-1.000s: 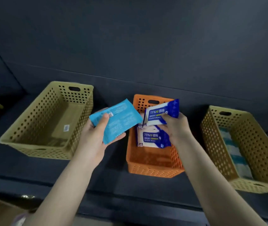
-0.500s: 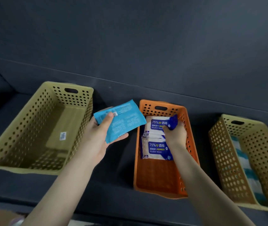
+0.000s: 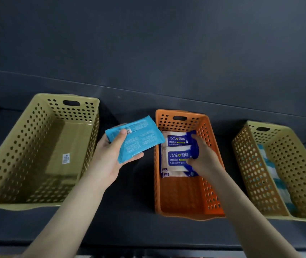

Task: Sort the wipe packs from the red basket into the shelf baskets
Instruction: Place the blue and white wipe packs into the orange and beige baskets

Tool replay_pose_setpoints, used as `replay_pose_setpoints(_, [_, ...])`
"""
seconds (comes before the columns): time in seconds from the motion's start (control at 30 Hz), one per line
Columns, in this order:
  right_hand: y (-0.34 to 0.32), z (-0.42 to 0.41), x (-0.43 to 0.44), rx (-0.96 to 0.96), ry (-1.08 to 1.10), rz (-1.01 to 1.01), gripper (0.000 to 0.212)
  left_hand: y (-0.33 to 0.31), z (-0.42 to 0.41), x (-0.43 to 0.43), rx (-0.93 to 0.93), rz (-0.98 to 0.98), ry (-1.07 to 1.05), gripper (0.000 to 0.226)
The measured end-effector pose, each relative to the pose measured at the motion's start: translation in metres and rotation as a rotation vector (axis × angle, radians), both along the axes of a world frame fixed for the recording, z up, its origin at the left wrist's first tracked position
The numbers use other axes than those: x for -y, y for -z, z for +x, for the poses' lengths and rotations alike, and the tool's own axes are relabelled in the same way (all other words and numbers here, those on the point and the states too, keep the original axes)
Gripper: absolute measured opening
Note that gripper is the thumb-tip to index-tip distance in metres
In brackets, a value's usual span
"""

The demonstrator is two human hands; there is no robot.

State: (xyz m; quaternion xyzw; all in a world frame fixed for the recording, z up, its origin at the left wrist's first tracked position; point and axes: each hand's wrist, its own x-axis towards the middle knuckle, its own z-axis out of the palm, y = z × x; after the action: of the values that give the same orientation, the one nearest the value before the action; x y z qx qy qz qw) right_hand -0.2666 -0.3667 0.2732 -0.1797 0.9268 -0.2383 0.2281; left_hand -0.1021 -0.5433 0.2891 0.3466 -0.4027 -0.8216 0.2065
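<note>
at the far left a large tan perforated plastic basket (image 3: pixel 36 155) sits on the dark shelf (image 3: pixel 129 226), with only a small white barcode sticker (image 3: pixel 66 158) showing on its floor. just to its right, above the gap between this basket and the next, the person's left hand (image 3: pixel 111 161) holds a light blue flat wipe pack (image 3: pixel 135 139), tilted, with the thumb pressed on its printed top face and the fingers underneath, so the pack is pinched between them. the pack's right corner reaches over the rim of the middle basket.

the middle one is a narrower orange perforated plastic basket (image 3: pixel 184 198), the task's red basket. in its far half lie white and dark blue alcohol wipe packs (image 3: pixel 176 159) marked 75%, one above the other, with at least one more edge showing beneath them. the person's right hand (image 3: pixel 203 159) is down inside this basket, fingers curled around the right end of the nearer pack, its dark blue edge bulging out between them; how firmly it is gripped cannot be told.

at the far right a second tan perforated basket (image 3: pixel 251 174) holds white and teal striped packs (image 3: pixel 275 179) lying along its floor.
</note>
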Motion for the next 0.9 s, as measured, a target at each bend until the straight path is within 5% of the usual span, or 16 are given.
replay_pose_setpoints(0.23, [0.01, 0.02, -0.002, -0.264, -0.248, 0.245, 0.062, 0.001, 0.001, 0.0, -0.002, -0.024, 0.028, 0.028])
replay_pose_setpoints(0.43, [0.011, 0.012, -0.005, -0.137, -0.381, 0.229, 0.061, 0.001, 0.002, -0.002, 0.007, -0.013, 0.02, 0.025])
replay_pose_setpoints(0.67, [0.011, 0.01, -0.007, -0.135, -0.385, 0.204, 0.059, -0.008, 0.003, -0.003, 0.049, -0.043, 0.004, 0.03])
replay_pose_setpoints(0.77, [-0.008, 0.013, -0.004, -0.143, -0.164, -0.017, 0.039, -0.018, 0.001, -0.002, 0.031, -0.144, 0.068, 0.047])
replay_pose_setpoints(0.9, [-0.059, 0.027, -0.005, 0.598, 0.3, -0.616, 0.051, -0.032, -0.015, -0.012, -0.091, -0.469, 0.304, 0.04])
